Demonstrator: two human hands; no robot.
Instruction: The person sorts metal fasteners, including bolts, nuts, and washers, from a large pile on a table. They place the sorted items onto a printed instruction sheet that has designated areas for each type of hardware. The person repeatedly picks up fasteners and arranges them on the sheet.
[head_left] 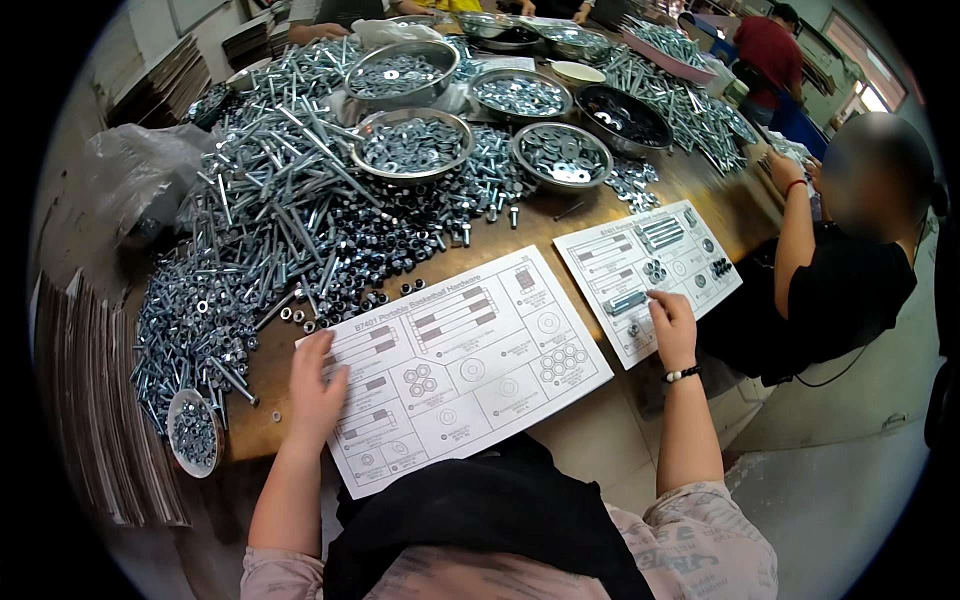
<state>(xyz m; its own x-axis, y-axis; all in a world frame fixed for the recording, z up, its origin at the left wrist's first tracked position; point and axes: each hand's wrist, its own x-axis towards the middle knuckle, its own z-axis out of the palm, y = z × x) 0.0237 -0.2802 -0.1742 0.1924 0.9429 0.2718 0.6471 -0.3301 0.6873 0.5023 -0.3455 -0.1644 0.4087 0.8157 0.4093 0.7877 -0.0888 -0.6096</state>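
Note:
A white printed card (480,390) with outlined drawings of bolts, nuts and washers lies before me, overhanging the table's near edge. My left hand (315,385) rests at its left edge, open, with the thumb apart from the fingers. On the right lies a second printed card (640,345), with long bolts (660,233), shorter bolts (627,302), silver nuts (654,270) and black nuts (721,267) set on it. My right hand (673,325) is over this card, fingers bent together beside the shorter bolts; whether a small part is in them is hidden.
Heaped loose bolts (270,200) and black-ringed nuts (370,235) cover the table's left. Metal bowls of washers (415,145) stand behind. A small white bowl (195,433) sits at the left edge. A person in black (850,270) works on the right; stacked cardboard (100,400) is left.

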